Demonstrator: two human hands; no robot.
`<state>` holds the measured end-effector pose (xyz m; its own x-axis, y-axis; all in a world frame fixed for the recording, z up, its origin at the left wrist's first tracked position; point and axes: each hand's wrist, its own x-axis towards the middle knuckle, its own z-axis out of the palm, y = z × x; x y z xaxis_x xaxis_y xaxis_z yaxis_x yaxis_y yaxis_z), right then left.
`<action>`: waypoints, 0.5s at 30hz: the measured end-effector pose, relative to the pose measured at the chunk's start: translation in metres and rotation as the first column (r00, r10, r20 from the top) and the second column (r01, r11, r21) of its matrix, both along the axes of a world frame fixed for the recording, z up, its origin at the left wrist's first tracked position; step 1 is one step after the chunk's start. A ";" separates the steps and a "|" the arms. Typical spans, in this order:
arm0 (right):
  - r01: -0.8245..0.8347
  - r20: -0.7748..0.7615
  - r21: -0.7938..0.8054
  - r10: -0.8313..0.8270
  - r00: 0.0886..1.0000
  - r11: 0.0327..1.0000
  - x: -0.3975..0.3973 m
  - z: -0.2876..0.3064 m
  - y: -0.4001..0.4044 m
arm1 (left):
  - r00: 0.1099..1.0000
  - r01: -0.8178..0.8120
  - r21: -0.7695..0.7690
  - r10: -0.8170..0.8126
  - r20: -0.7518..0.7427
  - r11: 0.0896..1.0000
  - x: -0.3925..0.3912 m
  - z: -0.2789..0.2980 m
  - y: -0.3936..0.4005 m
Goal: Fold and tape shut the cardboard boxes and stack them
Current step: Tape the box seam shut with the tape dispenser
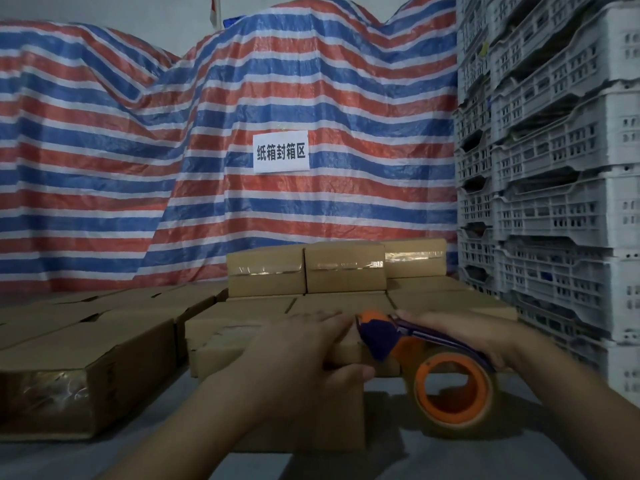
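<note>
A small cardboard box (346,351) stands right in front of me at the lower centre. My left hand (304,351) grips it, fingers over the top and thumb on the near side. My right hand (467,336) holds a purple and orange tape dispenser (391,336) whose head presses on the top of the box. Its roll of clear tape (453,393) hangs off the right side of the box. Behind, taped boxes (343,268) stand stacked in a row on a lower layer of boxes (433,301).
More cardboard boxes (86,344) lie to the left on the grey floor (450,459). A striped red, white and blue tarpaulin (207,150) with a white paper sign (280,152) fills the back. Stacked grey plastic crates (554,168) tower on the right.
</note>
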<state>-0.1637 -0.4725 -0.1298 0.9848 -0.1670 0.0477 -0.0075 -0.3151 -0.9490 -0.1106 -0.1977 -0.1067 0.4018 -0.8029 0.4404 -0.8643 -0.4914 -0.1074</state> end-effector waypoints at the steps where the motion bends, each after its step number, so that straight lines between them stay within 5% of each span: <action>1: -0.005 -0.006 0.008 0.005 1.000 1.000 0.001 -0.002 -0.003 | 1.000 0.009 -0.020 -0.009 -0.001 1.000 0.001 0.000 0.000; 12: -0.144 -0.193 -0.023 0.137 0.972 0.989 -0.022 0.016 -0.023 | 0.997 -0.055 0.034 0.053 0.048 0.998 -0.011 0.003 -0.001; 15: -0.132 -0.221 -0.164 0.094 0.971 0.978 -0.023 0.020 -0.021 | 0.999 -0.032 0.022 0.032 0.032 0.999 -0.011 0.002 0.000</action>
<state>-0.1868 -0.4938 -0.1094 0.9875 -0.0622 -0.1448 -0.1567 -0.4873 -0.8591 -0.1219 -0.1974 -0.1042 0.4137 -0.7996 0.4354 -0.8442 -0.5159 -0.1453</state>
